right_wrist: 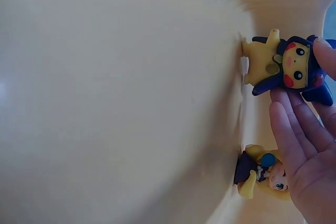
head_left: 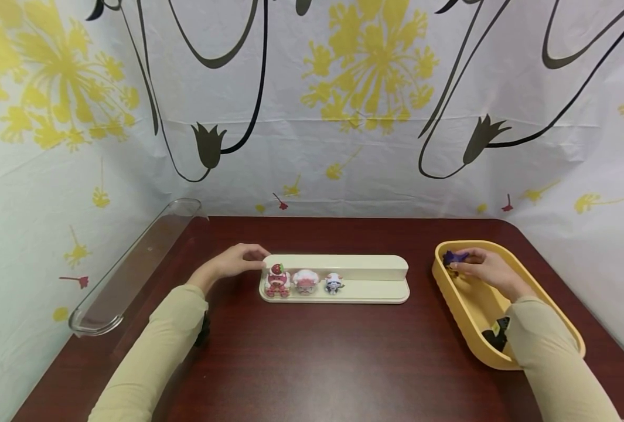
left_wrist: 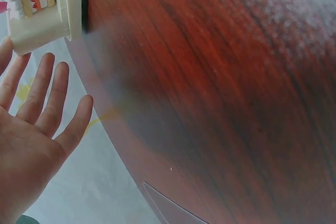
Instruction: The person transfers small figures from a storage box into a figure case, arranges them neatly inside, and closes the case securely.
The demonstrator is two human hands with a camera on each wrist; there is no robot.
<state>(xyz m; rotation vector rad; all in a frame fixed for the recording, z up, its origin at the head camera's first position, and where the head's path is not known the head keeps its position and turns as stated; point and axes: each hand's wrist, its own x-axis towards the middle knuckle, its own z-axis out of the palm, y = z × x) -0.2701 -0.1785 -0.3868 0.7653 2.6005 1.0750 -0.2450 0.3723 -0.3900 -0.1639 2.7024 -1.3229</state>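
Note:
My left hand (head_left: 232, 262) touches the left end of a cream stepped display stand (head_left: 375, 288); its fingers look straight and spread in the left wrist view. On the stand's lower step, from the left, are a pink bear figurine with a strawberry on top (head_left: 277, 283), a pink-and-white figurine (head_left: 306, 282) and a smaller white-and-purple figurine (head_left: 334, 283). Inside the yellow tray (head_left: 475, 299), my right hand (head_left: 488, 271) holds a yellow Pikachu figurine in a purple hat (right_wrist: 296, 64) between thumb and fingers, at the tray's far left end. Beside it, partly behind the hand, is a yellow-haired figurine (right_wrist: 262, 174).
A black-and-yellow item (head_left: 496, 335) lies at the near end of the yellow tray, partly covered by my right sleeve. Along the table's left edge stands a long clear plastic cover (head_left: 132, 275). A patterned cloth (head_left: 343, 164) hangs behind the brown table (head_left: 312, 357).

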